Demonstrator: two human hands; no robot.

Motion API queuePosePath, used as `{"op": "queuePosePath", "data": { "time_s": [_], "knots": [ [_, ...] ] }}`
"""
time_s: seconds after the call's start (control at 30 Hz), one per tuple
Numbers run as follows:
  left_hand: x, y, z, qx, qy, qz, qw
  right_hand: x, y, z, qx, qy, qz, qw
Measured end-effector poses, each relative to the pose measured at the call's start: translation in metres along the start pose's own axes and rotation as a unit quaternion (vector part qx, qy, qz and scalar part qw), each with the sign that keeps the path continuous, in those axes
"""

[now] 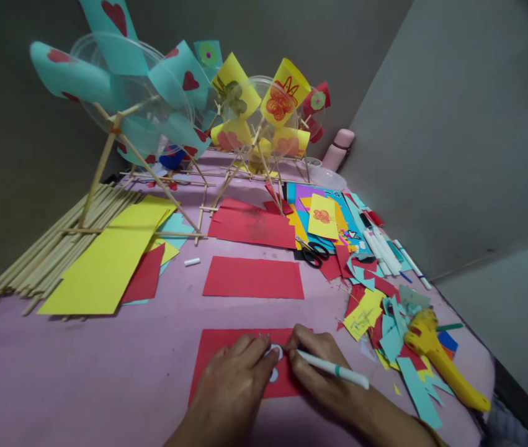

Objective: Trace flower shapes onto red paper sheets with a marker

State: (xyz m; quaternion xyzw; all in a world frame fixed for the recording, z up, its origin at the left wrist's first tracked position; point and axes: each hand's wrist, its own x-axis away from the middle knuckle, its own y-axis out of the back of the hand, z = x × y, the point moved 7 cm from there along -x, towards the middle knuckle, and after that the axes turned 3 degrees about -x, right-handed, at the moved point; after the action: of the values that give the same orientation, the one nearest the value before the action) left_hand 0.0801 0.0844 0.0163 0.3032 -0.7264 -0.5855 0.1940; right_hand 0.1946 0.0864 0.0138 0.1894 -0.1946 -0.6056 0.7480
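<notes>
A red paper rectangle (231, 337) lies at the near edge of the pink table. My left hand (236, 382) rests on it, fingers bent and thumb and fingertips closed on a small white paper cutout (273, 375) with rounded parts. Part of that cutout is hidden under the fingers. In my right hand (317, 366) is a white felt-tip pen (333, 367) with a green band, held in a writing grip. The pen's tip points at the cutout's right edge, though I cannot tell whether it touches. A second red rectangle (253, 277) lies flat just beyond.
Bamboo sticks (54, 242) and yellow paper (110, 261) lie left. Pinwheels of paper and sticks, one blue (119, 93) and one yellow (260, 112), stand behind. Scissors (314, 251), several markers (380, 248), paper scraps (391, 338) and a yellow glue gun (447, 360) occupy the right.
</notes>
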Motion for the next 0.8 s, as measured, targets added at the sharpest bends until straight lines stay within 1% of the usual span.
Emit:
{"op": "queuePosePath", "data": {
  "time_s": [0.2, 0.3, 0.57, 0.8],
  "knots": [
    [-0.001, -0.001, -0.001, -0.009, -0.006, -0.006, 1.000, 0.002, 0.001, 0.000, 0.024, -0.005, -0.011, 1.000],
    [-0.002, -0.003, 0.000, -0.015, -0.008, 0.003, 1.000, 0.002, 0.001, 0.001, 0.030, -0.006, -0.011, 0.999],
    [0.000, -0.003, 0.001, -0.017, -0.001, 0.014, 1.000, 0.005, 0.001, 0.007, 0.045, 0.036, -0.027, 0.998],
    [-0.002, 0.000, 0.000, -0.023, -0.002, 0.015, 1.000, 0.006, 0.001, 0.011, 0.044, 0.049, -0.034, 0.997]
  ]
}}
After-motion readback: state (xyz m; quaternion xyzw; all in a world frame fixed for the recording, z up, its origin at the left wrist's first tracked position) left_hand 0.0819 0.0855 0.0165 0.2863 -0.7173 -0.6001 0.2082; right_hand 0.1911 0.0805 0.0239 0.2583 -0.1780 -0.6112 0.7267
